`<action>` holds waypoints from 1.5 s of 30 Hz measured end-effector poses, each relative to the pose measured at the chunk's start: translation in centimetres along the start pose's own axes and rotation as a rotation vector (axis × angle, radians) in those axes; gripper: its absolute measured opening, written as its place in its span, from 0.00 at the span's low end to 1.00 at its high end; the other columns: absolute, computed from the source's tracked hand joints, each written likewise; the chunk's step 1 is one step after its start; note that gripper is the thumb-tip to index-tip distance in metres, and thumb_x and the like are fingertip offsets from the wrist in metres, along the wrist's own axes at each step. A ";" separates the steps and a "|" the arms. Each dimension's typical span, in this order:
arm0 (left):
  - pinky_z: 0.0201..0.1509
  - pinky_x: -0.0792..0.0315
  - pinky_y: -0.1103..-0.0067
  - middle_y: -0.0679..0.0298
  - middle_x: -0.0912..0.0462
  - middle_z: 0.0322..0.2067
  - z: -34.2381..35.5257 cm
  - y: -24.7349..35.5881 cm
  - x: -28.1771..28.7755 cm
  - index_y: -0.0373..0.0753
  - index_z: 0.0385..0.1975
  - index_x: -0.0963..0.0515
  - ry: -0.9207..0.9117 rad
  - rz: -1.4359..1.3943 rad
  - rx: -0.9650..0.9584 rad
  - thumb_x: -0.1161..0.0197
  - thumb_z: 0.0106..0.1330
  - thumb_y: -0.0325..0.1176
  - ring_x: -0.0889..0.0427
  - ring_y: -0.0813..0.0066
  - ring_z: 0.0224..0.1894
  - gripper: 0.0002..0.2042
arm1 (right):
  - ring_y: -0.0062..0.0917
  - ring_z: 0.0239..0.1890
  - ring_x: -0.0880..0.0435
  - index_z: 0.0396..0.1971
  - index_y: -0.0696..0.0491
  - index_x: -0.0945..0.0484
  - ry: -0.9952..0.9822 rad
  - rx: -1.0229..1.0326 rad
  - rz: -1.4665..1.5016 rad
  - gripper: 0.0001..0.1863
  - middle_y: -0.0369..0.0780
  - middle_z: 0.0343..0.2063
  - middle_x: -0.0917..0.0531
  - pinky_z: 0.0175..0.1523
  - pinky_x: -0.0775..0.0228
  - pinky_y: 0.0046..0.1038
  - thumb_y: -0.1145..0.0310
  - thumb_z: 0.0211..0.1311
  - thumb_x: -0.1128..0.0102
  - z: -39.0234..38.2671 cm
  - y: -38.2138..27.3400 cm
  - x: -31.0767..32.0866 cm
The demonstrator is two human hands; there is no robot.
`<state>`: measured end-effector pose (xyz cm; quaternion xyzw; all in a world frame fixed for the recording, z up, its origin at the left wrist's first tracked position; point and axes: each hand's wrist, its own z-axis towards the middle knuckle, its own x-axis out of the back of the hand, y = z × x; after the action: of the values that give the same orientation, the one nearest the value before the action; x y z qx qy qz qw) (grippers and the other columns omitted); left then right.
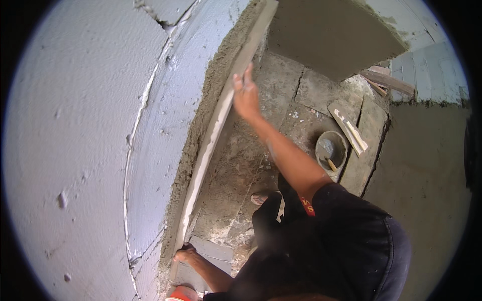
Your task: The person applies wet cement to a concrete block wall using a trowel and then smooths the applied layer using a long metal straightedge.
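A building site: bare grey block wall at left with wet mortar along its edge, rough concrete floor, a mortar bucket and float far right

A round mortar bucket sits at three o'clock on the rough floor; a flat float lies just beside it, toward one o'clock.

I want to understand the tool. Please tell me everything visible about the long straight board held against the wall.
The long straight board is pale, narrow and flat, perhaps wood or metal, smeared with grey mortar. It stands nearly upright along the mortared edge of the grey block wall, appearing bent only by the lens. The right hand presses its upper part; the left hand grips near its lower end.
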<state>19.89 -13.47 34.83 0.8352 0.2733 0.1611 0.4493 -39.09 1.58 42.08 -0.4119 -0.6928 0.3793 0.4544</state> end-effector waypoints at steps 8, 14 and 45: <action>0.25 0.35 0.76 0.64 0.22 0.44 -11.6 -10.1 -11.5 0.43 0.53 0.29 -0.019 0.014 -0.029 0.81 0.64 0.68 0.25 0.69 0.34 0.40 | 0.42 0.53 0.24 0.68 0.61 0.56 0.199 0.234 -0.003 0.39 0.59 0.47 0.24 0.58 0.35 0.36 0.46 0.70 0.62 16.7 10.5 3.8; 0.17 0.38 0.84 0.62 0.19 0.38 -0.6 -2.8 -1.7 0.34 0.52 0.30 0.100 -0.018 -0.079 0.83 0.65 0.66 0.23 0.72 0.27 0.43 | 0.34 0.29 0.22 0.69 0.61 0.63 -0.038 0.149 -0.012 0.38 0.43 0.24 0.20 0.40 0.29 0.41 0.53 0.72 0.61 2.8 5.9 -0.4; 0.69 0.44 0.65 0.55 0.37 0.64 2.1 -13.3 -4.2 0.33 0.64 0.41 0.194 -0.131 -0.141 0.76 0.67 0.61 0.36 0.54 0.64 0.39 | 0.48 0.68 0.47 0.68 0.59 0.69 -0.273 -0.140 0.063 0.40 0.59 0.66 0.49 0.71 0.53 0.44 0.49 0.71 0.65 6.0 16.7 -4.7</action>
<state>13.44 -11.43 22.41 0.7624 0.3575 0.2301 0.4879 -39.82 2.56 23.72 -0.4089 -0.7596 0.3966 0.3140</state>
